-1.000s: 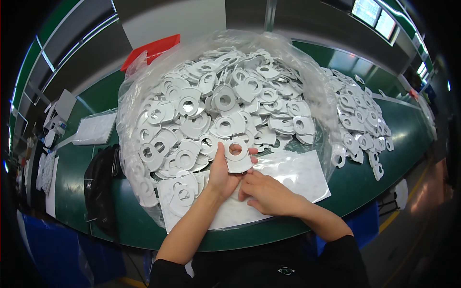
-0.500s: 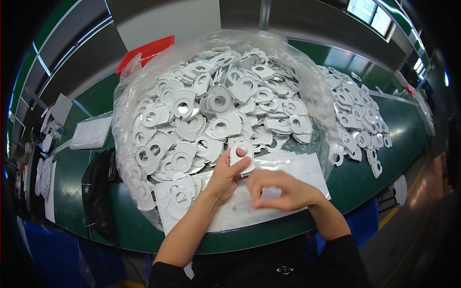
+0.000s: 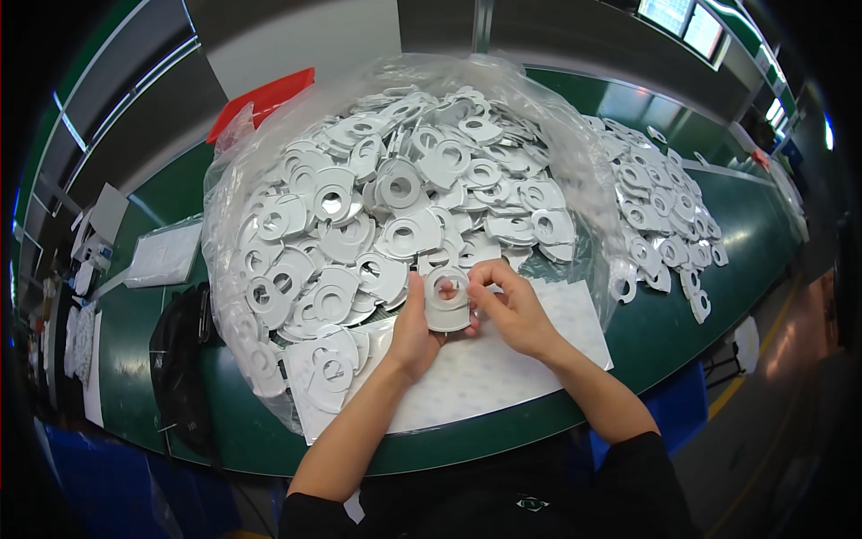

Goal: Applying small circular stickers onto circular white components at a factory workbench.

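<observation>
A white plastic part (image 3: 448,316) with a round hole stands tilted up between my hands. My left hand (image 3: 416,338) grips it from the left, thumb along its edge and fingers behind it. The fingers of my right hand (image 3: 518,314) are closed in a pinch at its right edge. Just beyond my hands, a large heap of similar white parts (image 3: 413,235) lies in an opened clear plastic bag (image 3: 588,171). Under my hands is a white sheet (image 3: 548,359), with a few more parts (image 3: 332,370) at its left end.
More white parts (image 3: 660,211) lie piled on the green table (image 3: 750,242) to the right. A red bin (image 3: 260,101) stands at the back left. On the left are a black cloth item (image 3: 184,368) and a flat white packet (image 3: 166,254).
My right hand has moved up from over the sheet to the part's right edge. The part in my left hand has turned and now shows a broader face. The view has shifted slightly.
</observation>
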Action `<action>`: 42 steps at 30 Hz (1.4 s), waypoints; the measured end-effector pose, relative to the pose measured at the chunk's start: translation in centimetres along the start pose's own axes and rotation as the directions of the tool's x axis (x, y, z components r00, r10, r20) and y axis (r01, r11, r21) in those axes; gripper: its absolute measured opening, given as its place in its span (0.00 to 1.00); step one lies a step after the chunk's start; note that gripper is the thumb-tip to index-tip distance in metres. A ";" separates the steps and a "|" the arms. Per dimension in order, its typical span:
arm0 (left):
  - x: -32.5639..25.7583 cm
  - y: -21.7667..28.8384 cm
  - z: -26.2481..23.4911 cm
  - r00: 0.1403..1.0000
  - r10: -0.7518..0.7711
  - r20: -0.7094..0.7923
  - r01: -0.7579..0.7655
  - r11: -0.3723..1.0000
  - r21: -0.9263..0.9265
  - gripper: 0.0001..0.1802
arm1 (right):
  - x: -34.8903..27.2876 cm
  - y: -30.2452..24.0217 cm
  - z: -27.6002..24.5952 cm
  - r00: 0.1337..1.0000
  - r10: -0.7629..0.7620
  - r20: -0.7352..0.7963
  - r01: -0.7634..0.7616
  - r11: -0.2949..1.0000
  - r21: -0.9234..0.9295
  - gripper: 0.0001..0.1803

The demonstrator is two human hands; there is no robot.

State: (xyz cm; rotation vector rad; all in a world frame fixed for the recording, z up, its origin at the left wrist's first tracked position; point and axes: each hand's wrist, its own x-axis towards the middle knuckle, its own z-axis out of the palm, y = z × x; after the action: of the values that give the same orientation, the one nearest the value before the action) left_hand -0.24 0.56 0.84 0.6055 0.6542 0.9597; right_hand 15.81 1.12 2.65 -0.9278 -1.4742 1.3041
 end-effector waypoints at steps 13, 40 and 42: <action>-0.2 0.2 0.6 0.998 -0.008 -0.055 0.011 0.998 0.066 0.36 | 0.1 0.2 0.2 0.994 0.110 0.020 -0.112 0.986 0.124 0.08; -0.2 0.1 0.4 0.998 -0.015 -0.063 0.017 0.999 0.034 0.35 | 0.0 -0.4 0.4 0.999 0.041 -0.018 -0.041 0.999 -0.018 0.07; -0.1 0.1 0.3 0.999 -0.014 -0.050 0.015 0.999 0.033 0.35 | 0.0 -0.5 0.2 0.999 0.033 -0.023 -0.034 0.996 -0.079 0.07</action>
State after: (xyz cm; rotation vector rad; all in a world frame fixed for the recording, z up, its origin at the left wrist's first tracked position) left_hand -0.12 0.43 1.10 0.6067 0.7192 0.9545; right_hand 15.62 1.00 3.16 -1.0193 -1.5088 1.2634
